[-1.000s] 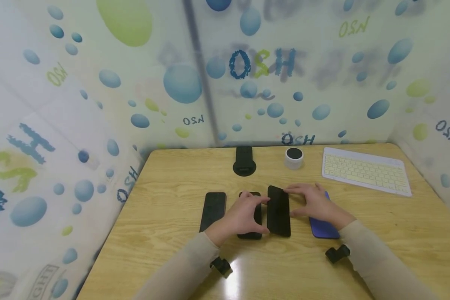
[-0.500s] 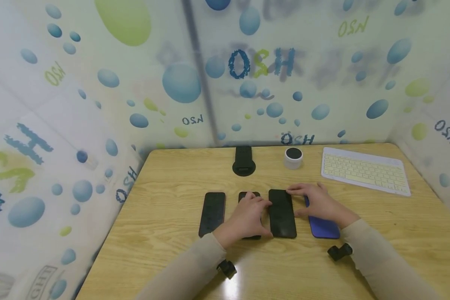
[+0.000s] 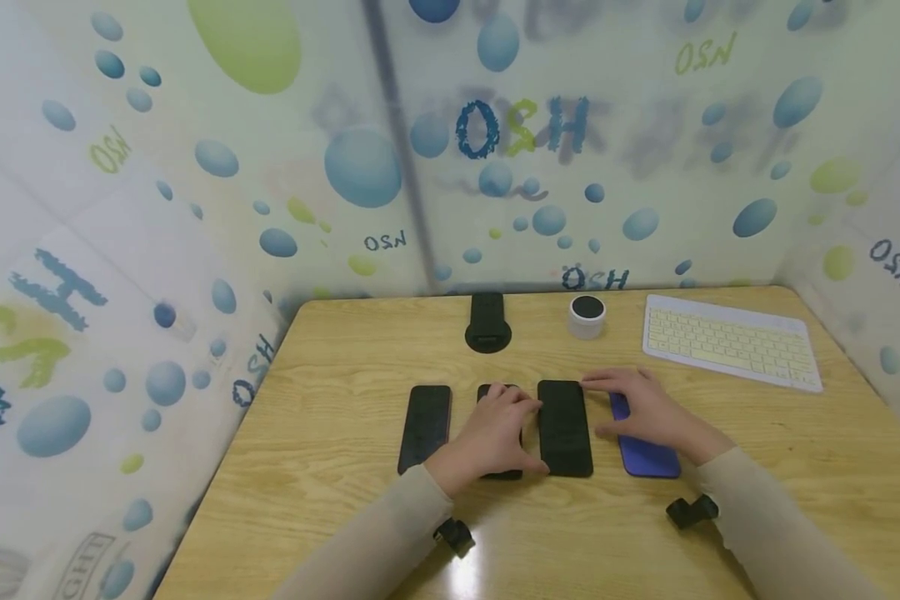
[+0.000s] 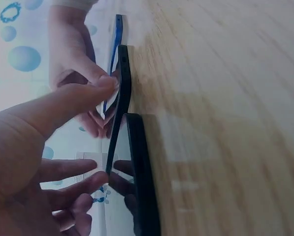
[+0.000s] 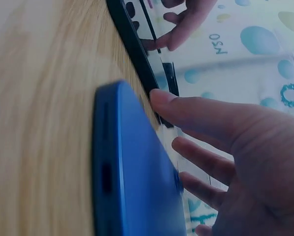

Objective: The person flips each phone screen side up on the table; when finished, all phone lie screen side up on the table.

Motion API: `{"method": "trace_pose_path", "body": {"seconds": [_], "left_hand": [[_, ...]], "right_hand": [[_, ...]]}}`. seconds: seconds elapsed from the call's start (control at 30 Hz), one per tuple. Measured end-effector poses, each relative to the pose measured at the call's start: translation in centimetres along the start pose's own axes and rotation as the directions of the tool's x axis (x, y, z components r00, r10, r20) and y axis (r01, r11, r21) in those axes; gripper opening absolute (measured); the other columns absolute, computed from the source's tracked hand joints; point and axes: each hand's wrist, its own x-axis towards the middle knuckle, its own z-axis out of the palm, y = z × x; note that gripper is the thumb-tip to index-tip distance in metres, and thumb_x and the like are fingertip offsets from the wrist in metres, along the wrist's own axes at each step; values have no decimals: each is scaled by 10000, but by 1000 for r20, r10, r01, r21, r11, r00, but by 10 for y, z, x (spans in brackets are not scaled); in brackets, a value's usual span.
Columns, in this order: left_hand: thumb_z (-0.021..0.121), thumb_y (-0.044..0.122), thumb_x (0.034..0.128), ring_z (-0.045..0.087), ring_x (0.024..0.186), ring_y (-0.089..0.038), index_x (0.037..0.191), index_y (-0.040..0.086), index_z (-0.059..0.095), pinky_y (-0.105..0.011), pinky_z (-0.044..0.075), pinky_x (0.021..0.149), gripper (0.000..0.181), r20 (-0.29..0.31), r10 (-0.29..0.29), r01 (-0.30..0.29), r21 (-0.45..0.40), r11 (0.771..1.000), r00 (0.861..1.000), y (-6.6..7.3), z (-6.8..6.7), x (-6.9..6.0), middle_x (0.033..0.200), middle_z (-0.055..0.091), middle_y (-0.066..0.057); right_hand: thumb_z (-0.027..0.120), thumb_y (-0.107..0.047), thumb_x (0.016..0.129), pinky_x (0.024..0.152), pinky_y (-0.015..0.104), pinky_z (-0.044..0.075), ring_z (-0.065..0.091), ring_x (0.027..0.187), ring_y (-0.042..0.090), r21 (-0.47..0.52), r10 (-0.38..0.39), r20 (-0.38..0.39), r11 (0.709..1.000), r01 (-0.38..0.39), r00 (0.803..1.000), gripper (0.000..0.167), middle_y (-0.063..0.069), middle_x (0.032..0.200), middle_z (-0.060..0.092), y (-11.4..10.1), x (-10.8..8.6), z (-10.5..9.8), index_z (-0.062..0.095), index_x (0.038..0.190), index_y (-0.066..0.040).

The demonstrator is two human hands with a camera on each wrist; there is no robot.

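Observation:
In the head view, phones lie in a row across the wooden table. My left hand [image 3: 487, 442] hovers over the second phone [image 3: 504, 476], covering most of it, while its thumb and forefinger rest along the left edge of the third, black phone [image 3: 565, 429]. My right hand [image 3: 648, 412] is spread above a blue-purple phone [image 3: 648, 456], hiding its upper part. Its fingertips are near the black phone's top right corner, and its thumb stands a little off that phone's side. At far left lies another dark phone [image 3: 425, 425]. Neither hand grips anything.
Toward the back stand a black folding stand [image 3: 487, 323] and a small white cylinder [image 3: 587, 317] with a dark top. A white keyboard [image 3: 731, 342] lies at the back right. Patterned fabric walls [image 3: 270, 192] enclose the table's back and sides.
The black phone was tilted between both hands; it now lies flat and straight beside the second phone. My right hand has drawn slightly away to the right, while my left stays by its edge.

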Motion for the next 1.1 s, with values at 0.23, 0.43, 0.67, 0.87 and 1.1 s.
{"method": "trace_pose_path", "body": {"seconds": [0.23, 0.43, 0.67, 0.87, 1.1], "left_hand": [[827, 586, 808, 464, 1271, -193, 1483, 196, 570, -351, 425, 1080, 821, -20, 61, -62, -68, 996, 998, 5, 3, 8, 1466, 567, 11], [807, 598, 823, 465, 1235, -168, 1455, 210, 598, -292, 428, 1050, 771, 0, 133, -133, -63, 989, 991, 23, 9, 22, 1467, 573, 51], [793, 644, 810, 451, 1261, -145, 1453, 242, 601, -269, 403, 1049, 783, 28, 159, -159, -15, 987, 987, 43, 16, 38, 1479, 566, 81], [786, 666, 803, 447, 1243, -127, 1434, 297, 618, -283, 406, 1030, 750, 43, 146, -145, -6, 989, 988, 54, 20, 49, 1466, 569, 119], [801, 656, 794, 423, 1200, -118, 1390, 326, 655, -290, 390, 961, 697, 68, 130, -127, -37, 991, 989, 63, 23, 58, 1442, 580, 136]], "right_hand": [[860, -213, 848, 1093, 666, 366, 501, 1364, 461, 7, 25, -40, 1000, -25, 999, 580, 177, 1445, 608, 17, -20, -13, 663, 1370, -55], [819, -253, 893, 1118, 681, 327, 434, 1409, 486, 30, 106, -25, 994, -105, 994, 566, 204, 1483, 569, 31, -34, -28, 643, 1387, -38], [764, -260, 948, 1075, 675, 366, 474, 1369, 493, 30, 87, -38, 996, -86, 996, 485, 226, 1445, 592, 46, -48, -35, 659, 1360, -28], [719, -88, 957, 1077, 247, 380, 535, 1314, 459, 14, -27, -87, 1000, 28, 996, 379, 187, 1408, 632, 53, -52, -34, 687, 1333, -56], [762, -171, 939, 1048, 607, 379, 475, 1368, 441, 30, -1, -57, 1000, 3, 998, 449, 147, 1468, 591, 58, -57, -34, 669, 1375, -120]]}}
